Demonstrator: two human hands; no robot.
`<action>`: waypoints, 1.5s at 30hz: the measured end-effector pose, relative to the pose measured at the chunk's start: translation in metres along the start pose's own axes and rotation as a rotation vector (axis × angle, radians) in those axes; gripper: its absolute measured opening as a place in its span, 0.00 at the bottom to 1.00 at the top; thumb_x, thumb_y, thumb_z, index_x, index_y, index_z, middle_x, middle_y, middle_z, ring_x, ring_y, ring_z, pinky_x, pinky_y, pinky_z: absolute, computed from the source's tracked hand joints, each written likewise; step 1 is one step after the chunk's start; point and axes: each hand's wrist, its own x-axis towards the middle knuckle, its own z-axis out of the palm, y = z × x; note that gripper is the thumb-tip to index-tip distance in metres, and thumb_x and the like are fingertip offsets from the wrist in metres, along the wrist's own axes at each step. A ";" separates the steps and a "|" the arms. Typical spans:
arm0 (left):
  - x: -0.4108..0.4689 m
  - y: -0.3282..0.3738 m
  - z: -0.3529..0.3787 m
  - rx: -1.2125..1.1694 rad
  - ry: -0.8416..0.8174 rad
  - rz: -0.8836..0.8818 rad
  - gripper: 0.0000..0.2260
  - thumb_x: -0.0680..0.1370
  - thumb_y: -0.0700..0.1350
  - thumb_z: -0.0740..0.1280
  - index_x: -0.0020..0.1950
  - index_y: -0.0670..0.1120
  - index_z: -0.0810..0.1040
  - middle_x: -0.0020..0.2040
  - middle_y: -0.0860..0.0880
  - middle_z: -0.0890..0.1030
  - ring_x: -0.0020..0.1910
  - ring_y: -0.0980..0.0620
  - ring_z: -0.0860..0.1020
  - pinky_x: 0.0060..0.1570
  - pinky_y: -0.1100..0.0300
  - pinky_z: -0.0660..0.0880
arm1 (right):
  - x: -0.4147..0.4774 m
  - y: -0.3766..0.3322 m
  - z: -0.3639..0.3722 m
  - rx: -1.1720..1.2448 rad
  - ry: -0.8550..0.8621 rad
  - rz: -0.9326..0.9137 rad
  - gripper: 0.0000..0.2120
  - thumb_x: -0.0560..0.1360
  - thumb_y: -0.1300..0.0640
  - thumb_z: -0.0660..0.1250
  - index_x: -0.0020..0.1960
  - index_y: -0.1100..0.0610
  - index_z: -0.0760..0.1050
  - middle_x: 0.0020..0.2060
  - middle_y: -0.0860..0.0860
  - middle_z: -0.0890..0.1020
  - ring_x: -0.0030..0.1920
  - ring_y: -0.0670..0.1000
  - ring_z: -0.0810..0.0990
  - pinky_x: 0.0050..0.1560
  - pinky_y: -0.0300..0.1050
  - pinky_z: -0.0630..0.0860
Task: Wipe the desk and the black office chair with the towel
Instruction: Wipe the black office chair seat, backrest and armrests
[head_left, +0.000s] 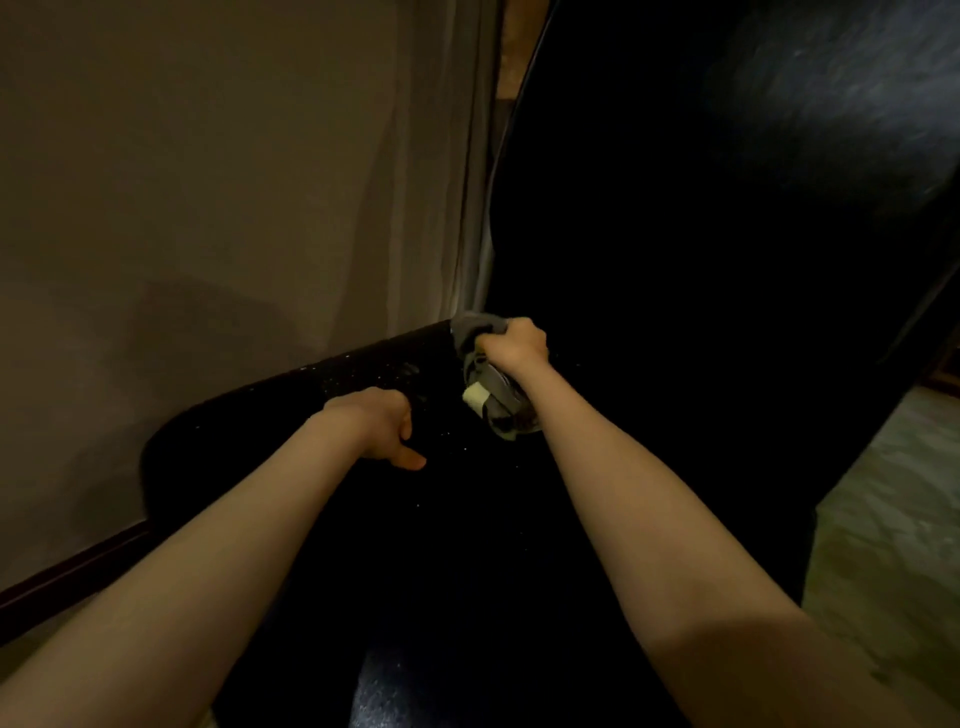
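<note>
The black office chair fills the middle and right of the dim head view, its seat (374, 395) speckled with pale crumbs and its tall backrest (701, 218) rising on the right. My right hand (517, 345) grips a bunched grey towel (493, 400) with a white tag, held against the seat where it meets the backrest. My left hand (382, 426) rests on the seat to the left of the towel, fingers curled under and thumb pointing right; nothing shows in it.
A beige wall (208, 182) stands close on the left, with a grey curtain (467, 156) hanging beside the backrest. A dark skirting strip (67, 577) runs along the wall's foot. Pale floor (893, 509) shows at the lower right.
</note>
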 end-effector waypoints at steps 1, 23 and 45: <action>-0.002 0.001 0.000 -0.012 0.001 0.000 0.12 0.73 0.53 0.71 0.50 0.50 0.73 0.52 0.51 0.72 0.54 0.50 0.73 0.53 0.55 0.71 | -0.001 -0.003 -0.005 0.048 0.032 -0.013 0.15 0.74 0.55 0.65 0.60 0.56 0.77 0.57 0.55 0.80 0.56 0.56 0.78 0.49 0.42 0.73; -0.019 0.010 0.010 0.013 0.108 -0.041 0.16 0.75 0.54 0.67 0.58 0.48 0.73 0.60 0.47 0.73 0.60 0.46 0.73 0.57 0.53 0.70 | -0.044 0.022 -0.010 -0.051 -0.025 0.034 0.17 0.75 0.55 0.64 0.62 0.56 0.76 0.58 0.56 0.79 0.58 0.58 0.77 0.55 0.45 0.74; -0.012 0.006 0.001 -0.033 0.035 -0.023 0.15 0.74 0.52 0.69 0.57 0.47 0.74 0.59 0.47 0.73 0.56 0.49 0.72 0.55 0.58 0.70 | -0.037 0.121 -0.093 -0.217 0.244 0.219 0.21 0.77 0.55 0.66 0.66 0.64 0.70 0.61 0.63 0.74 0.62 0.64 0.71 0.58 0.56 0.71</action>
